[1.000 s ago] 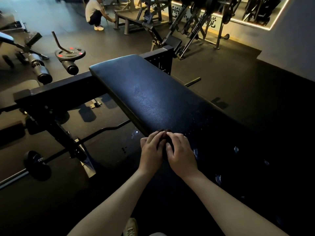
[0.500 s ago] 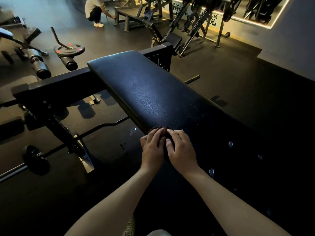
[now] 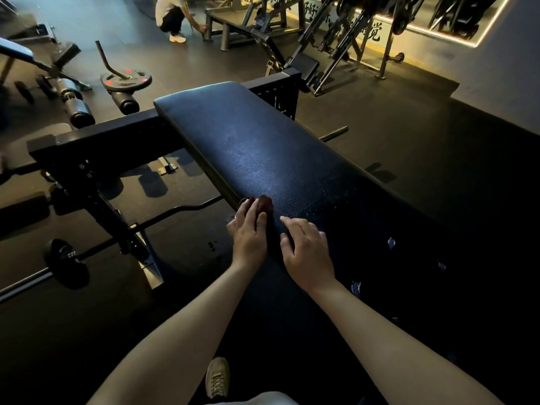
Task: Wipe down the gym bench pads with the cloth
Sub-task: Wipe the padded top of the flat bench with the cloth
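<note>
A long black bench pad [image 3: 263,147] runs from the near right to the far middle. My left hand [image 3: 249,235] lies at the pad's left edge, its fingers laid fairly straight over a small dark cloth [image 3: 265,202]; only the cloth's far end shows beyond the fingertips. My right hand [image 3: 306,249] rests on the pad just to the right, a small gap from the left hand, fingers loosely curled. Whether it touches the cloth I cannot tell. Wet drops [image 3: 391,242] glint on the near, dark part of the pad.
A black frame beam [image 3: 102,141] crosses under the pad's far end. A barbell [image 3: 64,263] lies on the floor at left, with a weight plate [image 3: 125,80] further back. A person [image 3: 171,16] crouches at the far end. My shoe [image 3: 217,378] shows below.
My hands were pressed together over the cloth. Now the right hand has drawn away to the right while the left stays on the cloth near the pad's edge.
</note>
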